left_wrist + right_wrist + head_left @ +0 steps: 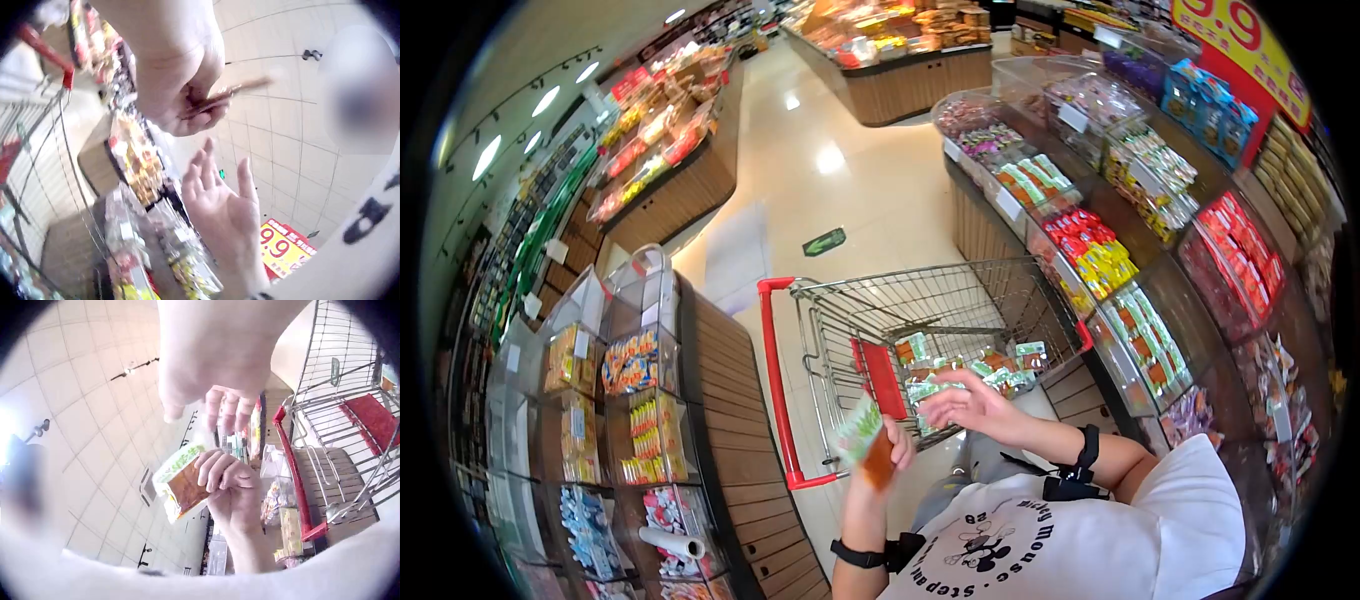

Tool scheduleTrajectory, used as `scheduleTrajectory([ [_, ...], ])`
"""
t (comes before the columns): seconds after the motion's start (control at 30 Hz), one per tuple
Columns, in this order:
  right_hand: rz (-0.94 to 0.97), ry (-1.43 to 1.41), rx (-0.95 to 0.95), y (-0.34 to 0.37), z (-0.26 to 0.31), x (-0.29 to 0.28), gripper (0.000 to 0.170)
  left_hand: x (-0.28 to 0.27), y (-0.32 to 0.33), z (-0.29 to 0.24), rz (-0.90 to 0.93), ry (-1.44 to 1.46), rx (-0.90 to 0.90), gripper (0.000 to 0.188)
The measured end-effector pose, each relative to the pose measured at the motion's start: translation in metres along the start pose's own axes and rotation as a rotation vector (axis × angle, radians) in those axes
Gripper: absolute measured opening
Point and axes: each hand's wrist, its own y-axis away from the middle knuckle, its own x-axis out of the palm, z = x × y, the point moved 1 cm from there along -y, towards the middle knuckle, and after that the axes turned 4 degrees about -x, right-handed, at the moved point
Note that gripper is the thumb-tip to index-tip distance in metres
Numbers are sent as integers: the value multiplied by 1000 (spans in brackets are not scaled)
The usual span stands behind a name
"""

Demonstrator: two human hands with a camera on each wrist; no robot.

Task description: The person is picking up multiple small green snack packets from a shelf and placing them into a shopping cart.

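My left hand (900,446) grips a small flat snack packet (862,432), green and white at one end and orange-brown at the other. In the right wrist view, the fingers curl over one side of this packet (185,482); the left wrist view shows it nearly edge-on. Close by, to its right, my right hand (976,404) is raised with fingers spread and nothing in them. Behind and below the hands stands a wire shopping cart (870,290) with a red handle. Several similar packets (1000,375) lie inside it.
Bins of wrapped snacks (1090,250) line the right side of the aisle, and more clear bins (635,435) stand at the left. Further displays (890,60) rise at the back. A green arrow sticker (825,242) marks the tiled floor beyond the cart.
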Motion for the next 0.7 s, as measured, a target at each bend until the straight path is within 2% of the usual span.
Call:
scheduleTrajectory([
  [0.1,-143,106,-1,20,-8,2,48,-4,-13,36,322,221,-349,29],
  [0.13,-207,84,19,27,-10,2,43,3,-16,48,396,287,-444,30],
  [0.2,-230,96,172,43,0,-2,36,15,-22,71,539,421,-650,30],
  [0.23,-245,96,252,52,4,-4,33,18,-26,81,599,445,-694,29],
  [0.27,-334,44,195,60,6,-4,21,19,-32,90,657,471,-737,28],
  [0.3,-386,121,197,68,4,-11,21,19,-38,101,714,498,-780,27],
  [0.37,-495,270,206,84,0,-30,21,5,-43,129,292,-96,-567,24],
  [0.4,-592,305,274,88,26,-22,20,3,-51,140,214,-214,-543,23],
  [0.43,-680,292,262,98,25,-31,20,1,-60,151,134,-333,-528,24],
  [0.5,-852,263,234,120,4,-68,20,8,-82,170,195,-223,-716,25],
  [0.53,-933,216,20,133,-13,-89,20,17,-89,179,115,-165,-721,25],
  [0.7,-1377,271,-85,195,25,-135,22,38,-130,229,244,-396,-828,27],
])
